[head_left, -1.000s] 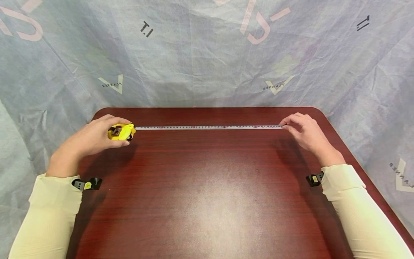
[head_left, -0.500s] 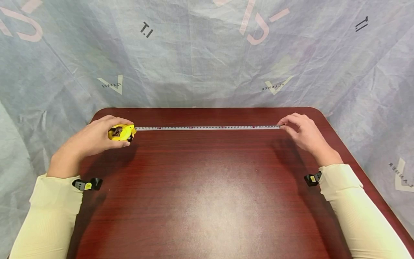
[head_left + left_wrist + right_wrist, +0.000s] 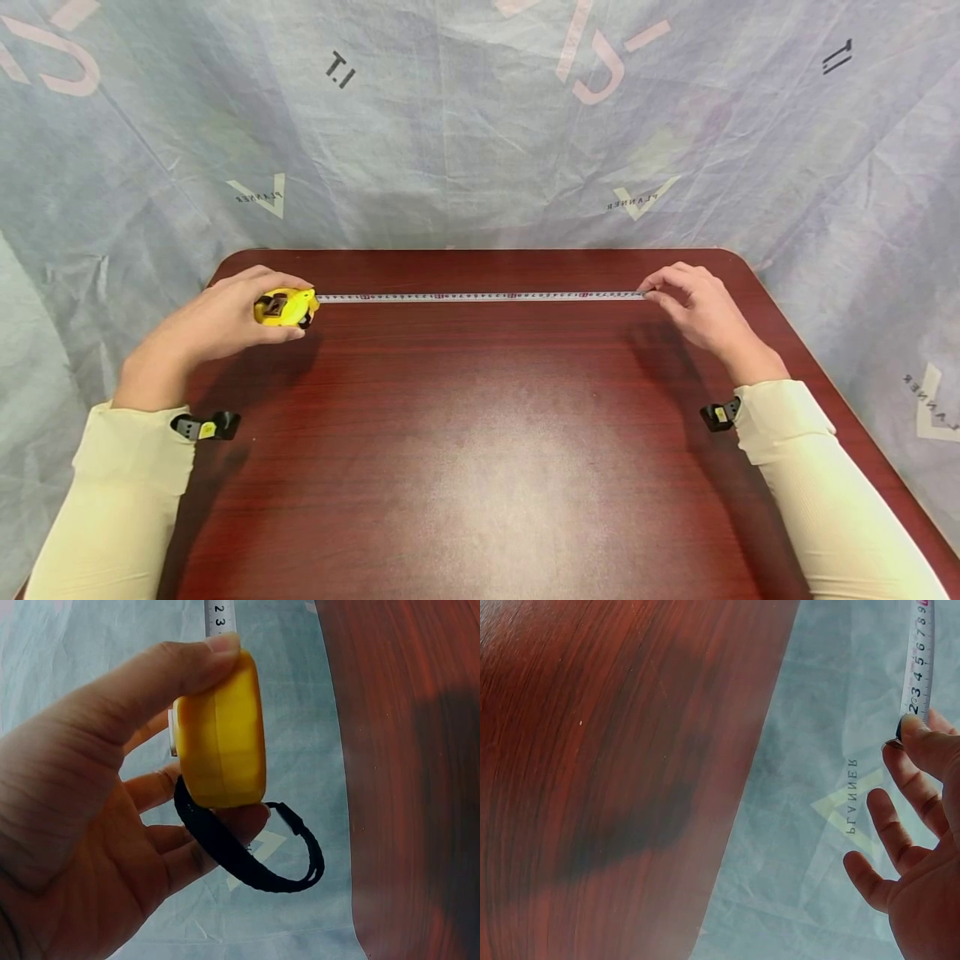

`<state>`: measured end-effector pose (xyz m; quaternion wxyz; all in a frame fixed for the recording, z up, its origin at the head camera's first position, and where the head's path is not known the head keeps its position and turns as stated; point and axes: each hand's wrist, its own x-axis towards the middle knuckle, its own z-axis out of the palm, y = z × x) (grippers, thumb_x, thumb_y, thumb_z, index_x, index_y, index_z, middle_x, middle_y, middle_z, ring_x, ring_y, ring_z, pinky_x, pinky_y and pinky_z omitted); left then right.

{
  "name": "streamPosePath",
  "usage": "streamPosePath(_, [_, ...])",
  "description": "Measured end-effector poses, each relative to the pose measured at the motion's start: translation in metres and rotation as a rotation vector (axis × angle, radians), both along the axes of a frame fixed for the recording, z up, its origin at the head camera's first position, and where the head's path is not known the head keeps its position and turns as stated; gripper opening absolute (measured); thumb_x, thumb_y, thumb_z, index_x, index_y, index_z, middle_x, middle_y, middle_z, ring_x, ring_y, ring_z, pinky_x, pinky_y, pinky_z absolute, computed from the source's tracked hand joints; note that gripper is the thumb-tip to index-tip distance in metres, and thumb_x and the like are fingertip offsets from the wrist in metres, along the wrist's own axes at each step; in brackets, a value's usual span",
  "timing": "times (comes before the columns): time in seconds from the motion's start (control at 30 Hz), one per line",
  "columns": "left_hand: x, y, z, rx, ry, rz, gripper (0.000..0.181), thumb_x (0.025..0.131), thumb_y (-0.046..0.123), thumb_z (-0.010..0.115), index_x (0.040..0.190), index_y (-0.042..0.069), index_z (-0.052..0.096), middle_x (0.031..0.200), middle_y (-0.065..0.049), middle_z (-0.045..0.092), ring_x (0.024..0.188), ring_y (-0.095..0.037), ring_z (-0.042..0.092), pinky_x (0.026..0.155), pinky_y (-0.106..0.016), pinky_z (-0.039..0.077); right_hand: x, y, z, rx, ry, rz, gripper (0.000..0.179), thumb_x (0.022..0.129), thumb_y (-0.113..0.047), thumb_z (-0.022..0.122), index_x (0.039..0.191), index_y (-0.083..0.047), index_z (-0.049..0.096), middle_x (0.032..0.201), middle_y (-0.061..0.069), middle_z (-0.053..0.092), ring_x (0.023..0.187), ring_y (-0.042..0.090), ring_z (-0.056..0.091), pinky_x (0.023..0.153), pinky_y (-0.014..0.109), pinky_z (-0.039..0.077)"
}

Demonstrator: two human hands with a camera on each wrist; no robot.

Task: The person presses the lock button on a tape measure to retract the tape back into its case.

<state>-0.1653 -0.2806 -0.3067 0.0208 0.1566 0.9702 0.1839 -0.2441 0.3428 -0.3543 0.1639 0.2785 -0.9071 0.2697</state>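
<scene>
My left hand grips the yellow case of a tape measure above the table's far left part. A black wrist strap loops from the case in the left wrist view. The white tape blade, with black numbers and red marks, stretches straight across to the right. Its end hook is pinched between thumb and forefinger of my right hand. The other right fingers are spread apart in the right wrist view. Both hands cast shadows on the tabletop beneath them.
A dark red wood-grain table with rounded far corners lies below. Behind it and along the sides hangs a grey-blue cloth with printed letters. Each wrist wears a small black camera on a strap.
My right hand has shifted slightly left, and the left hand a touch right. The stretch of blade between them is a little shorter. Both grips stay the same.
</scene>
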Motion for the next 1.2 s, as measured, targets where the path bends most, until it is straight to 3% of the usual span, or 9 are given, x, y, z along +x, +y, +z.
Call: streamPosePath(1.2, [0.001,0.014,-0.006,-0.019,0.037,-0.029,0.058,0.086,0.035,0.086,0.138,0.022,0.063,0.127,-0.006,0.057,0.105,-0.025,0.054,0.084,-0.046,0.045,-0.002,-0.011,-0.009,-0.015,0.023,0.027,0.023,0.09,0.008,0.074,0.1,-0.012,0.074,0.105,0.006,0.071,0.101,0.032,0.057,0.086,0.049,0.037])
